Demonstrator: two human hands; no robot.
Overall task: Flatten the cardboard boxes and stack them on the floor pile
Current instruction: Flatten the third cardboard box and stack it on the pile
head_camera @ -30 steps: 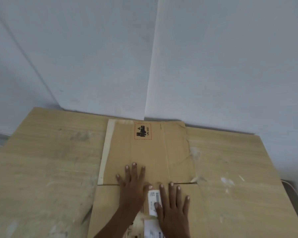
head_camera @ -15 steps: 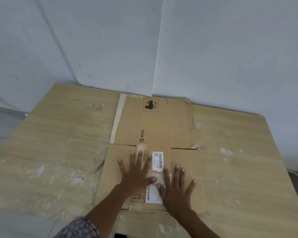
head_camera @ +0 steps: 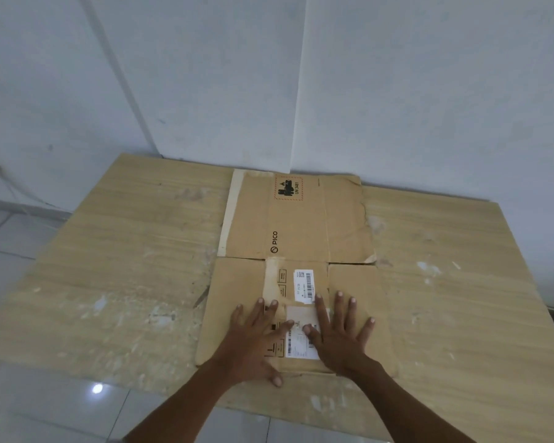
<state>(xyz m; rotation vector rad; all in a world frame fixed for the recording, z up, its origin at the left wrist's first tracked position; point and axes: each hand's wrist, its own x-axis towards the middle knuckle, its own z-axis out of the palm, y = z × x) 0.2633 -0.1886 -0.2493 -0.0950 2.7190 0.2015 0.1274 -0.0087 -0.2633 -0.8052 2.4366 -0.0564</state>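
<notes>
A flattened brown cardboard box (head_camera: pixel 296 225) with a PICO mark and a hazard label lies on a large tan sheet (head_camera: pixel 125 266) spread on the floor. Its near half carries white shipping labels (head_camera: pixel 304 284). My left hand (head_camera: pixel 256 340) lies palm down on the near half, fingers spread, left of the labels. Beside it, my right hand (head_camera: pixel 339 334) presses flat on the same half, its thumb over a label. Neither hand grips anything.
The tan sheet reaches a pale blue wall (head_camera: pixel 397 91) at the back, with a wall corner behind the box. Grey floor tiles (head_camera: pixel 45 407) show at the left and along the near edge. A thin cable (head_camera: pixel 0 174) runs along the left wall.
Both hands have slid toward me along the box, from the fold line onto the near half. The view has pulled back, showing more of the sheet and the floor tiles.
</notes>
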